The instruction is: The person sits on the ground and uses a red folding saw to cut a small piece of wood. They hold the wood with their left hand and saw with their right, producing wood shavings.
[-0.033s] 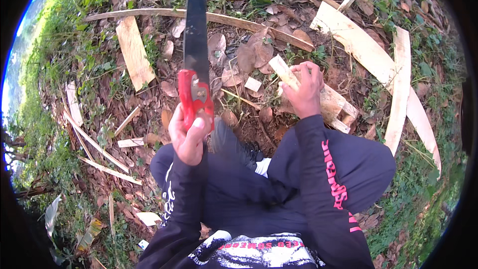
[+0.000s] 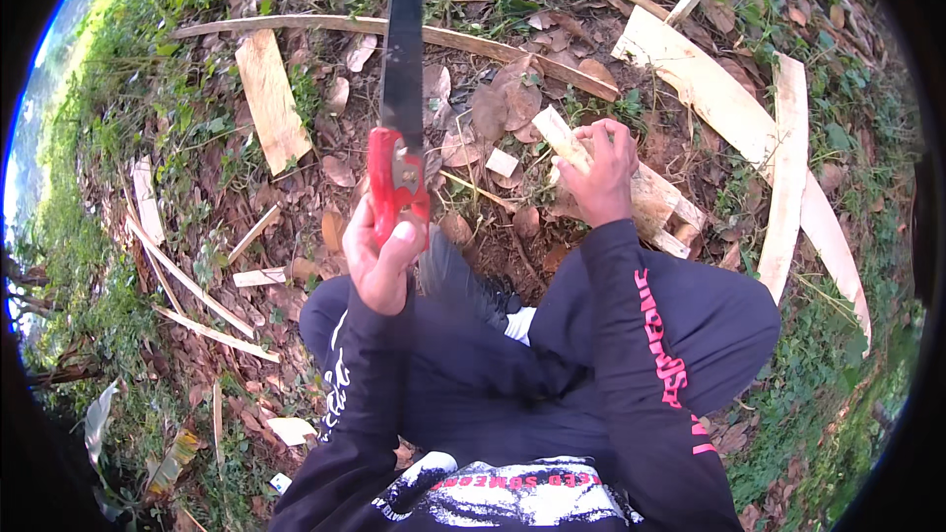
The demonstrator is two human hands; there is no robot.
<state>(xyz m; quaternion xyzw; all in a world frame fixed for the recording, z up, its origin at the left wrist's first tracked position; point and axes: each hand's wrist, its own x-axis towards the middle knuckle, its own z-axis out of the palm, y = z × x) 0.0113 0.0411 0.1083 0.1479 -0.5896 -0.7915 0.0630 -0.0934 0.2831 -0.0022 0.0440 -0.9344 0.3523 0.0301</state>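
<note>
My left hand [image 2: 382, 261] is closed round the red handle of a handsaw [image 2: 402, 79]. Its dark blade points away from me, running past the upper edge of the view. To the right, my right hand [image 2: 603, 172] has its fingers bent round a narrow piece of wood [image 2: 560, 135]. This piece lies against a thicker wooden block [image 2: 652, 205] on the ground by my right knee. The hand hides part of both, so how they meet cannot be seen. A small square wood offcut [image 2: 502, 162] lies between the saw and my right hand.
Long pale boards [image 2: 785, 177] cross at the right. A thin curved strip [image 2: 473, 42] lies beyond the saw, a short flat board [image 2: 272, 103] at the left. Narrow wood strips [image 2: 187, 281] lie farther left. Dry leaves and green plants cover the ground around my folded legs.
My left hand and the handsaw have shifted a little to the right, and the blade has turned slightly. My right hand stays on the wood.
</note>
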